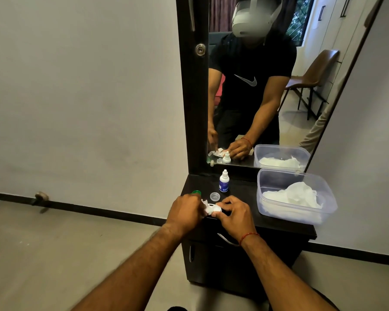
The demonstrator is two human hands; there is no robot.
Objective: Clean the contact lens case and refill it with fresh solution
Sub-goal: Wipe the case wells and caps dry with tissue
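Head view, hands [184, 211] [233, 213] grip tissue [205, 209], lens case [214, 207], bottle [224, 182] label illegible

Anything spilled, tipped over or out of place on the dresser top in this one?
Nothing stands out. The bottle stands upright, the clear cap and green cap lie loose near it, and no spill shows. The left hand holds a tissue to the case in the right hand.
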